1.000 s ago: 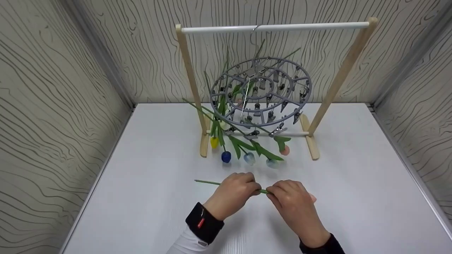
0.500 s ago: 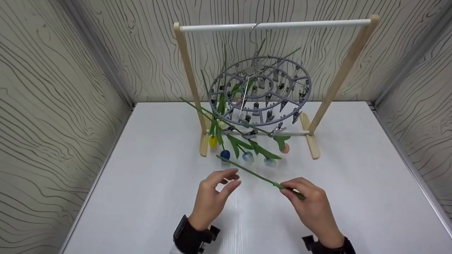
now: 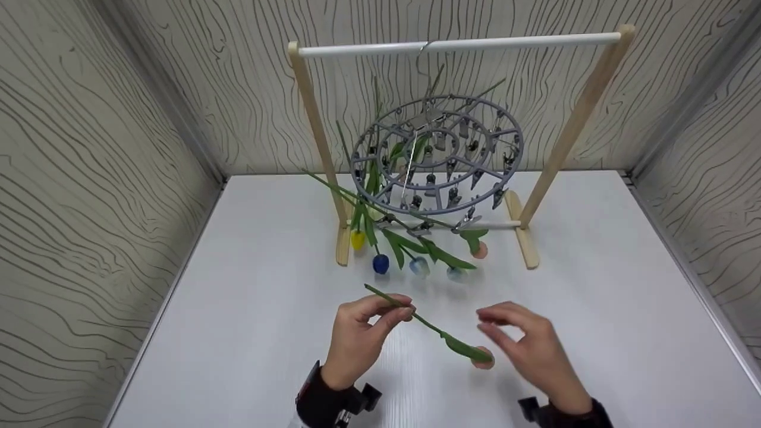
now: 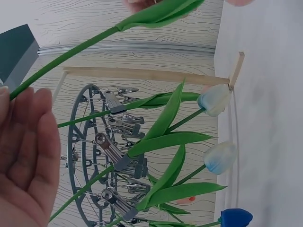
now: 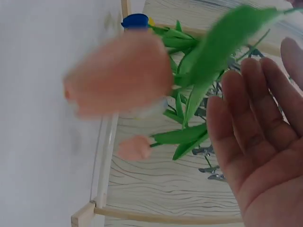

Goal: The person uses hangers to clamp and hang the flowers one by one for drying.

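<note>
Left hand (image 3: 359, 339) is pinching the green stem of a fake tulip (image 3: 443, 339) between thumb and fingertips, up near the bare end of the stem. The tulip slants down to the right from there, with its leaf and peach bloom hanging low just off the right hand (image 3: 532, 351). That hand is let go, fingers spread and relaxed, palm turned toward the bloom but not touching it as far as I can tell. In the right wrist view the bloom is a blurry peach blob right beside the flat palm (image 5: 258, 142).

Both hands hover over a white table (image 3: 238, 309). Further back on it stands a wooden rack (image 3: 309, 119) with a white bar (image 3: 464, 44) across the top. A grey round clip hanger (image 3: 437, 157) hangs from that bar by a hook. Several tulips are clipped into it upside down, so the blooms dangle near the table: yellow (image 3: 358, 239), dark blue (image 3: 380, 264), two pale blue ones (image 3: 419, 267) and a peach one (image 3: 479, 249). The left wrist view shows the metal clips (image 4: 111, 151) biting the stems up close.
</note>
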Available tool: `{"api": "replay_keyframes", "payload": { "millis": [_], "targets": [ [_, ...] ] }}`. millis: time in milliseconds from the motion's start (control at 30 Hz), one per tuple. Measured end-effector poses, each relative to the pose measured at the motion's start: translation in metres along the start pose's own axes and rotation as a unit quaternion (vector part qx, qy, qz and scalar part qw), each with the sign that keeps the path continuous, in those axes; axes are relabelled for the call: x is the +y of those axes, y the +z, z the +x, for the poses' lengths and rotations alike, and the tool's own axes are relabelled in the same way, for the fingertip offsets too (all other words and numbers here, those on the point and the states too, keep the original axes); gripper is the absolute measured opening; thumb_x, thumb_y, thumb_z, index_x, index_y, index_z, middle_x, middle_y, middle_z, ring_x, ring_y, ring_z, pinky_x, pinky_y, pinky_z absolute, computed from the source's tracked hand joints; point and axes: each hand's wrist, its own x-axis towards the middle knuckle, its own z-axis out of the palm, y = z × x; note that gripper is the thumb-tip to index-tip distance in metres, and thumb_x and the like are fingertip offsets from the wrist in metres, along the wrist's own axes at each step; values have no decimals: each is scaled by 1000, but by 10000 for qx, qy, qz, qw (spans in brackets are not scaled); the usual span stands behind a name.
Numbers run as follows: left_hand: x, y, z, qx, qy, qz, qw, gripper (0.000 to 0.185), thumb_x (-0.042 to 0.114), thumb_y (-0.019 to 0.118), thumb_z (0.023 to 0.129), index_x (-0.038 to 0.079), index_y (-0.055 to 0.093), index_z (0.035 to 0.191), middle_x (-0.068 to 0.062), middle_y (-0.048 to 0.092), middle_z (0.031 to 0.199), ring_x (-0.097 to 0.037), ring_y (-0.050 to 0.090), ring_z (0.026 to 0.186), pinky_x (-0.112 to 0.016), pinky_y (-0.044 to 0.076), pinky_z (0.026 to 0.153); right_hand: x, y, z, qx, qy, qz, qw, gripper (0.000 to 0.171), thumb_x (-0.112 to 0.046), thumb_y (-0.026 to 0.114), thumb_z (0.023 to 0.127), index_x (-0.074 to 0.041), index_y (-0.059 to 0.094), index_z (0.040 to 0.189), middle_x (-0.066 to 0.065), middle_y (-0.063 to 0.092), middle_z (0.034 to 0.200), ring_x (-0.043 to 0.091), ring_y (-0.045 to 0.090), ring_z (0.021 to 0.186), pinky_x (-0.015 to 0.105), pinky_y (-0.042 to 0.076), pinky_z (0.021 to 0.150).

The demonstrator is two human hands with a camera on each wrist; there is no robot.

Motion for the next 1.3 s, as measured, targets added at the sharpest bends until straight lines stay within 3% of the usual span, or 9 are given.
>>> {"api": "replay_keyframes", "payload": {
  "millis": [100,233,400,500,633,833,1000,1133,1300],
  "targets": [
    [1,0,3,50,115,3,9999,12,17,71,92,10,75,101,1,75,89,-17,71,77,-35,59,71,12,-26,29,561,194,-257,9979,21,-1,75,86,-10,75,105,0,72,98,7,66,84,14,52,75],
    [1,1,7,87,163,-19,9998,12,17,71,92,10,75,100,1,75,89,-17,71,77,-36,60,71,29,-63,86,611,833,-386,9939,28,-15,73,92,-3,70,117,13,71,110,1,66,88,13,53,76],
    [2,2,8,-9,242,-51,9997,11,13,70,93,7,74,101,-2,75,89,-17,71,78,-35,59,71,46,-91,154,40,1062,-495,9931,49,-27,68,96,0,57,136,20,61,130,22,62,113,15,50,89],
    [3,2,9,-74,252,-91,9996,11,12,70,93,7,74,101,-3,75,89,-18,72,78,-36,59,72,50,-98,184,-312,1275,-522,9900,59,-30,68,96,-2,48,144,19,55,138,31,54,125,27,47,100],
    [5,2,12,-138,159,-94,9997,13,17,70,93,8,75,101,-1,75,90,-18,72,78,-36,60,73,51,-103,212,-770,1492,-342,9852,63,-23,70,95,-4,42,148,18,51,143,33,50,129,41,44,105],
    [6,2,14,-164,92,-82,9998,13,19,71,93,10,75,100,0,74,89,-17,71,77,-35,59,72,53,-107,233,-1251,1465,-85,9812,59,-5,67,94,-9,43,148,20,50,143,34,49,130,39,46,103],
    [5,3,13,-232,127,-156,9995,12,17,71,92,9,75,101,-2,74,89,-18,71,77,-35,59,72,54,-111,233,-1474,1298,-232,9803,47,1,65,93,-7,56,138,14,60,133,21,59,118,28,50,95],
    [3,3,13,-295,85,-198,9993,13,17,71,92,8,75,100,-2,74,89,-18,72,77,-35,60,71,51,-117,230,-1535,1293,-481,9785,38,1,66,92,-4,62,130,12,67,122,10,64,102,19,52,87],
    [2,3,15,-319,-8,-232,9992,14,19,72,92,8,75,100,-1,74,90,-18,72,77,-36,60,72,44,-119,226,-1597,1391,-816,9739,33,-4,70,92,-6,66,124,13,70,114,13,66,98,22,53,87]
  ]
}}
